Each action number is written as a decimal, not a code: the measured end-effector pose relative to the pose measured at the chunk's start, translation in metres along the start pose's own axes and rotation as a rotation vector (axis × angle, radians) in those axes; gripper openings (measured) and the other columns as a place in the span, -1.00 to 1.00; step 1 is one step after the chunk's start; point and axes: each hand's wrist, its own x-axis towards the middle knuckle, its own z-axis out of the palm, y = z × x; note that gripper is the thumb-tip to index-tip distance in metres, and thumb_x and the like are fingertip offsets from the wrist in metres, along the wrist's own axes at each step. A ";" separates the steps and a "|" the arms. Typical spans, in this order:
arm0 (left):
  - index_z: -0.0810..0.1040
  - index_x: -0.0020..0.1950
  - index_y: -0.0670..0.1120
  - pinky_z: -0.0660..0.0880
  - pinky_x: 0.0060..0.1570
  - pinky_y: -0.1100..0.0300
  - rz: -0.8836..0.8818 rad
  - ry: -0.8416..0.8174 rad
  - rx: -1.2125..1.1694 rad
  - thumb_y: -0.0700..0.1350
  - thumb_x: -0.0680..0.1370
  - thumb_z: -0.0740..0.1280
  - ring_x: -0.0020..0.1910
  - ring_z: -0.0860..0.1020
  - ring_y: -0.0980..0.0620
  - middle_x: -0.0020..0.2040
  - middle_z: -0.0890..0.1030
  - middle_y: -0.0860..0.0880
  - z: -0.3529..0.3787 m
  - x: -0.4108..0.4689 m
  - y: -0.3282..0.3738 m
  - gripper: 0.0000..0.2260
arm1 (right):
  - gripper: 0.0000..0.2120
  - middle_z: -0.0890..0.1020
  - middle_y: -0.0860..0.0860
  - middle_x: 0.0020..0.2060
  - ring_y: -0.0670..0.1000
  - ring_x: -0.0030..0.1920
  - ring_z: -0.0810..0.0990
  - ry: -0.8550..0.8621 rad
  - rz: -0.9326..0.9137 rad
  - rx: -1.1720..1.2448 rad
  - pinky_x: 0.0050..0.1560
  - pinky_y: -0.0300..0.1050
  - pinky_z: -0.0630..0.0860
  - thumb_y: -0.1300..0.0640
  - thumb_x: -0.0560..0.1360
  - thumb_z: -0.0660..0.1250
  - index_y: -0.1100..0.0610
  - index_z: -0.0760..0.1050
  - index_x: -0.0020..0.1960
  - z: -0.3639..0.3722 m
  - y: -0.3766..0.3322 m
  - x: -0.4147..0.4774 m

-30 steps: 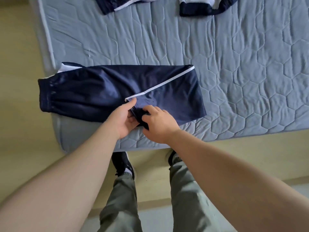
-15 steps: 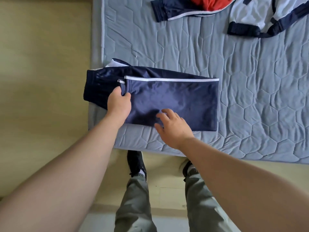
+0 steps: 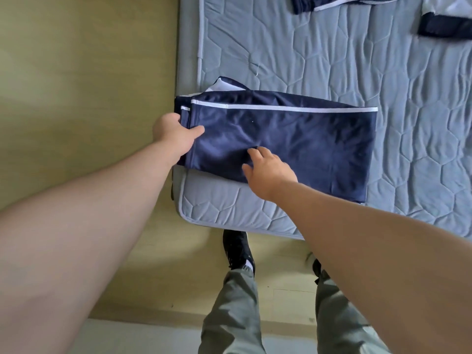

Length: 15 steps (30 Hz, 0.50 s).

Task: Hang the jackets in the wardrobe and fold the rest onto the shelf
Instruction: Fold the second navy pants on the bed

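Note:
Navy track trousers (image 3: 301, 139) with a white side stripe lie folded over on the near left corner of the grey-blue quilted mattress (image 3: 332, 60). My left hand (image 3: 173, 135) grips the folded left end, thumb on top of the cloth and fingers hidden beneath the edge. My right hand (image 3: 268, 169) rests on the near middle of the trousers with spread, relaxed fingers. Two more garments lie at the far edge: a navy one with white trim (image 3: 332, 2) and a white-and-navy one (image 3: 447, 24), both cut off by the frame.
The mattress corner overhangs a yellow-green floor (image 3: 89, 85) on the left. My legs in grey trousers (image 3: 235, 310) and black shoes stand just in front of the bed's near edge.
The trouser leg has been folded over to the left, making a shorter bundle. My left hand carried the end to the bed's left edge; my right hand let go and now lies flat.

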 end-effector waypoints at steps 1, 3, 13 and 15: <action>0.60 0.00 -0.25 0.52 -0.12 0.00 0.022 -0.002 0.019 0.01 0.45 0.54 -0.17 0.51 -0.08 -0.11 0.62 -0.11 -0.001 0.004 -0.001 -0.65 | -0.58 0.34 0.00 0.44 0.15 0.35 0.40 0.007 0.014 -0.002 0.21 0.12 0.41 -0.09 0.68 0.04 0.06 0.27 0.46 0.003 -0.001 0.003; 0.61 -0.04 -0.22 0.48 -0.16 0.03 0.084 0.004 0.001 -0.04 0.47 0.50 -0.19 0.51 -0.09 -0.13 0.64 -0.12 -0.004 0.014 0.001 -0.74 | -0.59 0.33 0.00 0.45 0.14 0.36 0.38 0.049 0.034 -0.018 0.21 0.12 0.39 -0.09 0.68 0.04 0.06 0.27 0.45 0.007 -0.006 0.009; 0.39 -0.01 -0.16 0.39 -0.03 0.06 0.049 0.071 0.104 -0.17 0.64 0.20 -0.08 0.42 -0.14 -0.02 0.47 -0.12 0.003 0.056 -0.022 -0.93 | -0.62 0.42 0.02 0.36 0.13 0.31 0.42 0.244 0.005 -0.007 0.23 0.10 0.38 -0.06 0.68 0.07 0.08 0.34 0.42 0.010 -0.029 0.036; 0.40 0.00 -0.16 0.40 -0.03 0.07 0.032 0.085 0.100 -0.16 0.63 0.21 -0.08 0.42 -0.15 -0.02 0.48 -0.12 0.004 0.058 -0.022 -0.93 | -0.63 0.44 0.04 0.33 0.14 0.30 0.43 0.298 0.062 0.025 0.23 0.11 0.38 -0.05 0.68 0.08 0.08 0.36 0.41 0.004 -0.017 0.037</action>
